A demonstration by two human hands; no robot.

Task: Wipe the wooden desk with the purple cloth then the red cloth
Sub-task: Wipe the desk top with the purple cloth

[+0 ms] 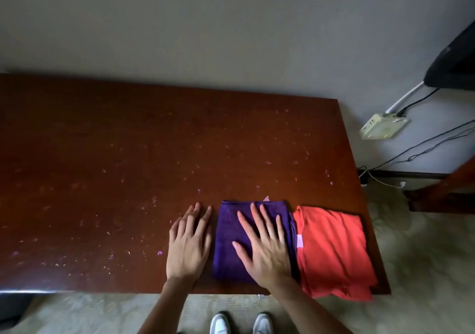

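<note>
Bottom centre of frame: two white shoes [241, 323] on pale carpet, forearms rising from the lower edge.

Lower centre: left hand [189, 243] flat on bare wood, fingers straight and close together, holding nothing, just beside the left edge of the purple cloth [226, 241]. Right hand [264, 246] laid palm-down on top of the purple cloth, fingers spread wide and extended, pressing rather than gripping; no fabric gathered between the fingers.

Purple cloth folded into a rectangle near the front edge of the wooden desk [102, 153], lower centre. Red cloth [334, 248] lies lower right, near the desk's front right corner, its left edge touching or slightly overlapped by the purple one; cannot tell which sits on top. Red one hangs a little past the front edge.

Handling, as a judgement: both cloths look soft, light and limp. A flat palm should drive the purple cloth well enough; the folds may slide apart, so pinching the near edge with the thumb would steady it. It may drag the red cloth along.

Middle to upper frame: desk surface scattered with pale specks and scraps. Far right: a power strip [384, 126] and cables against the wall.
</note>
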